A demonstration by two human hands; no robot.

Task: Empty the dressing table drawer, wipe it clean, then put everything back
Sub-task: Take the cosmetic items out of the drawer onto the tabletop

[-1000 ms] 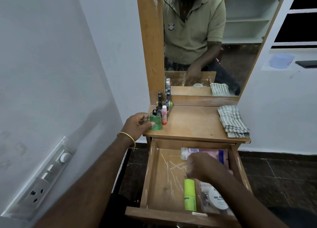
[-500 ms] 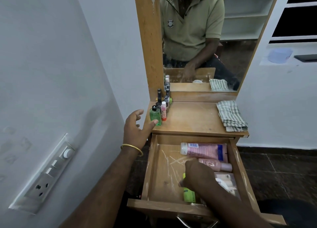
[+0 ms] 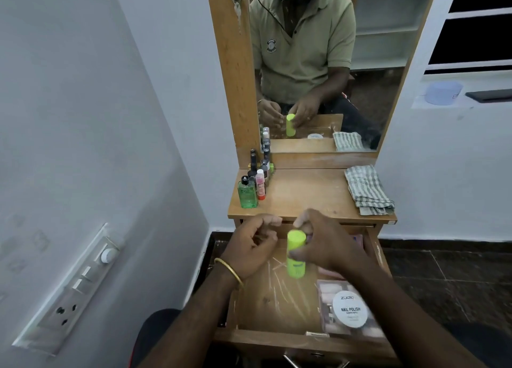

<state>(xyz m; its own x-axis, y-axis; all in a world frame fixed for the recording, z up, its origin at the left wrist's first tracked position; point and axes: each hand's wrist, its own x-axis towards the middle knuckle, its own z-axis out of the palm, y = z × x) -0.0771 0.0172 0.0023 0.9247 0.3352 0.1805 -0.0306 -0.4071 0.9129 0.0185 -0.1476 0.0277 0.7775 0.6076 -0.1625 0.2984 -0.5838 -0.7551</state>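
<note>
Lifting a green tube [image 3: 295, 254] out of the open drawer [image 3: 266, 301], the right hand [image 3: 329, 245] grips it upright below the counter's [image 3: 304, 193] front edge, while the left hand [image 3: 250, 245] hovers just beside it, fingers loosely curled and holding nothing. The emptying step looks only partly done: a nail-polish tub [image 3: 350, 309] lies at the drawer's right side, and the cloth [image 3: 367, 190] waits at the counter's right edge. Next, the tube probably needs standing near the bottles [image 3: 253, 184] at the left edge.
</note>
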